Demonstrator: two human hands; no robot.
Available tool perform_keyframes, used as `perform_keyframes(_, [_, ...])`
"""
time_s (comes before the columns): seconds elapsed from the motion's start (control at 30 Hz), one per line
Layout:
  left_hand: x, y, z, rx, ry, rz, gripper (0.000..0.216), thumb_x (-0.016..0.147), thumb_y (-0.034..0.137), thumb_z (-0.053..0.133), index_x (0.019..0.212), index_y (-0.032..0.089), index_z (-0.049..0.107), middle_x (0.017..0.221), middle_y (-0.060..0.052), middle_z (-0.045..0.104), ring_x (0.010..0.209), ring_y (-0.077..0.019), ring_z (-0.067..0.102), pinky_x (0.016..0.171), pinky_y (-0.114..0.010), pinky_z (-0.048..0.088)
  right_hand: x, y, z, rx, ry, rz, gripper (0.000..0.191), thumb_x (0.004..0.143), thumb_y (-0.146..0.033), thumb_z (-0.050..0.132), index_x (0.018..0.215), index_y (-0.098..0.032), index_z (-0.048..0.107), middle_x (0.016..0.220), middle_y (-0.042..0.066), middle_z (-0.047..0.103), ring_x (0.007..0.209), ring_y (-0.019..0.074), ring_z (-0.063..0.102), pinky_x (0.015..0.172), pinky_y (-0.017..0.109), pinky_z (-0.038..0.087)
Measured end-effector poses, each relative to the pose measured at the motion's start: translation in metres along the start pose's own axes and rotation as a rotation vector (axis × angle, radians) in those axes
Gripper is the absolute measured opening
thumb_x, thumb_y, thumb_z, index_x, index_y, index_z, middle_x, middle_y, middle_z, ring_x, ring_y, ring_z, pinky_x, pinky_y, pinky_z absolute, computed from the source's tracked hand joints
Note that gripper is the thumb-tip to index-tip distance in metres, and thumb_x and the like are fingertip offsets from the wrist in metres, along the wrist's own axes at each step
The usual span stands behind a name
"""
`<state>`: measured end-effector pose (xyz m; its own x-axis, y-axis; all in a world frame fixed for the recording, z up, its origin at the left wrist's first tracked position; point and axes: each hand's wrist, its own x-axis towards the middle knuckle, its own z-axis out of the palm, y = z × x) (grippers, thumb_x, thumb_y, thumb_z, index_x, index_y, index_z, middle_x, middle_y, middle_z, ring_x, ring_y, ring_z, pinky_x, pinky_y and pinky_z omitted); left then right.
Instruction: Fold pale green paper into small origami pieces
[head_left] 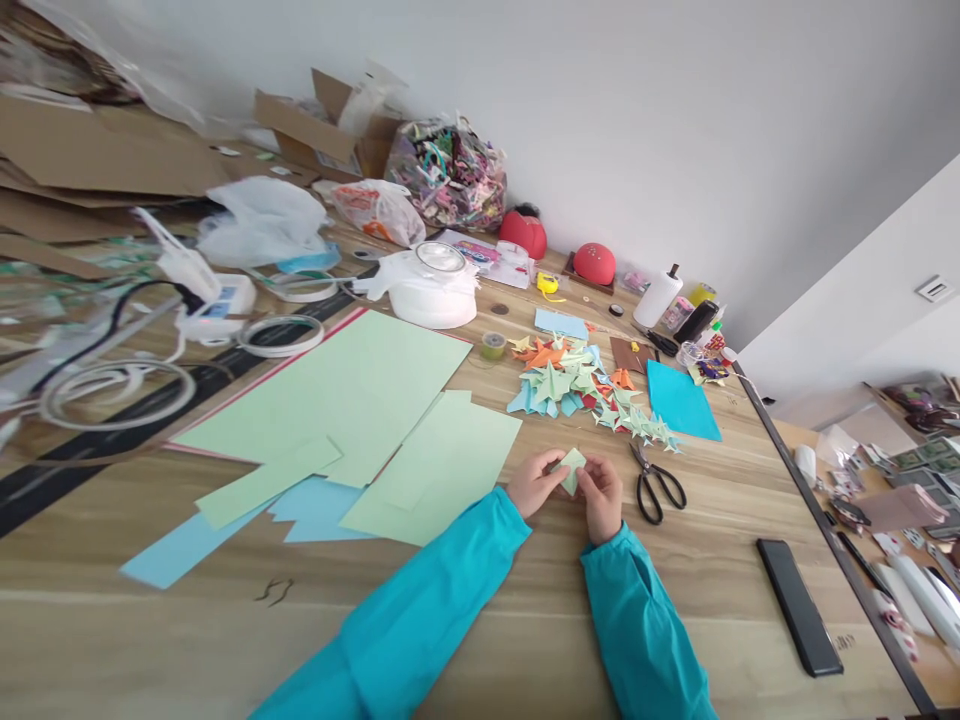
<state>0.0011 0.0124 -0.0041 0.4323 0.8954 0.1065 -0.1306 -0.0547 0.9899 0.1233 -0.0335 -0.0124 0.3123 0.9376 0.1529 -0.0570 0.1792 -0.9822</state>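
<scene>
Both my hands rest on the wooden table [480, 620], in teal sleeves. My left hand [534, 482] and my right hand [602, 495] pinch a small folded piece of light green paper [572, 467] between them, fingers closed on its edges. Black scissors [654, 482] lie just right of my right hand. Beyond the hands sits a pile of folded paper shapes [581, 388] in green, blue and orange. Large light green sheets [360, 400] lie to the left of my left hand, over blue sheets [311, 508].
A blue sheet [681, 402] lies right of the pile. A black phone [798, 606] lies near the table's right edge. A white pot [435, 285], tape rolls [281, 335], plastic bags, cardboard boxes [322, 130] and bottles [658, 297] crowd the far side by the wall.
</scene>
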Motion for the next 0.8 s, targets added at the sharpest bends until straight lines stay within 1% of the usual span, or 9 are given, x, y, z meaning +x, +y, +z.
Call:
perform_keyframes(0.13, [0.001, -0.005, 0.001, -0.115, 0.005, -0.108, 0.036, 0.067, 0.035, 0.064, 0.094, 0.013, 0.061, 0.083, -0.005, 0.06, 0.067, -0.0155, 0.057, 0.049, -0.025, 0.051, 0.0, 0.0, -0.003, 0.039, -0.04, 0.04, 0.028, 0.071, -0.033, 0.066, 0.093, -0.02, 0.055, 0.056, -0.007, 0.051, 0.043, 0.0089, 0.049, 0.04, 0.022, 0.041])
perform_keyframes(0.2, [0.0, -0.005, 0.001, -0.137, 0.018, -0.119, 0.04, 0.065, 0.035, 0.066, 0.097, 0.012, 0.063, 0.091, -0.007, 0.061, 0.067, -0.015, 0.058, 0.048, -0.025, 0.051, 0.0, 0.0, -0.005, 0.046, -0.068, 0.055, 0.029, 0.07, -0.034, 0.066, 0.093, -0.02, 0.055, 0.054, -0.007, 0.053, 0.041, 0.0095, 0.051, 0.04, 0.022, 0.04])
perform_keyframes(0.3, [-0.004, -0.001, 0.001, -0.178, 0.034, -0.115, 0.037, 0.064, 0.034, 0.067, 0.093, 0.012, 0.066, 0.098, -0.008, 0.062, 0.067, -0.0137, 0.058, 0.049, -0.024, 0.052, -0.001, -0.001, -0.007, 0.069, -0.083, 0.077, 0.03, 0.069, -0.035, 0.067, 0.092, -0.02, 0.054, 0.051, -0.008, 0.053, 0.04, 0.0103, 0.052, 0.039, 0.022, 0.039])
perform_keyframes(0.37, [-0.008, 0.001, 0.002, -0.252, 0.068, -0.159, 0.034, 0.062, 0.032, 0.068, 0.09, 0.012, 0.068, 0.093, -0.007, 0.065, 0.064, -0.0136, 0.059, 0.049, -0.025, 0.052, -0.002, 0.0, -0.008, 0.095, -0.085, 0.106, 0.03, 0.068, -0.036, 0.068, 0.089, -0.02, 0.053, 0.05, -0.008, 0.054, 0.038, 0.0104, 0.052, 0.038, 0.022, 0.038])
perform_keyframes(0.5, [-0.012, -0.002, 0.005, -0.338, 0.146, -0.241, 0.028, 0.059, 0.027, 0.069, 0.082, 0.012, 0.069, 0.075, -0.005, 0.067, 0.058, -0.0147, 0.059, 0.047, -0.027, 0.05, -0.003, 0.003, -0.008, 0.116, -0.086, 0.16, 0.03, 0.067, -0.04, 0.068, 0.083, -0.02, 0.053, 0.051, -0.005, 0.058, 0.036, 0.0108, 0.051, 0.036, 0.022, 0.038])
perform_keyframes(0.6, [-0.011, -0.004, 0.006, -0.362, 0.157, -0.264, 0.022, 0.058, 0.025, 0.067, 0.076, 0.012, 0.068, 0.067, -0.003, 0.066, 0.055, -0.0147, 0.059, 0.047, -0.028, 0.049, -0.003, 0.004, -0.007, 0.132, -0.07, 0.181, 0.027, 0.066, -0.038, 0.068, 0.08, -0.02, 0.054, 0.049, -0.006, 0.057, 0.036, 0.0111, 0.052, 0.037, 0.022, 0.039])
perform_keyframes(0.7, [-0.008, -0.003, 0.007, -0.385, 0.155, -0.291, 0.016, 0.059, 0.024, 0.067, 0.07, 0.012, 0.066, 0.061, -0.001, 0.064, 0.049, -0.0135, 0.057, 0.045, -0.027, 0.048, -0.002, 0.004, -0.007, 0.139, -0.047, 0.18, 0.018, 0.066, -0.031, 0.066, 0.075, -0.019, 0.056, 0.048, -0.006, 0.056, 0.037, 0.011, 0.052, 0.038, 0.023, 0.039])
perform_keyframes(0.8, [-0.006, -0.001, 0.008, -0.409, 0.15, -0.308, 0.018, 0.061, 0.028, 0.066, 0.071, 0.013, 0.063, 0.057, 0.001, 0.061, 0.045, -0.012, 0.054, 0.041, -0.026, 0.046, -0.002, 0.001, -0.007, 0.11, -0.029, 0.16, 0.01, 0.067, -0.027, 0.064, 0.07, -0.019, 0.059, 0.052, -0.004, 0.058, 0.038, 0.0102, 0.051, 0.039, 0.023, 0.04])
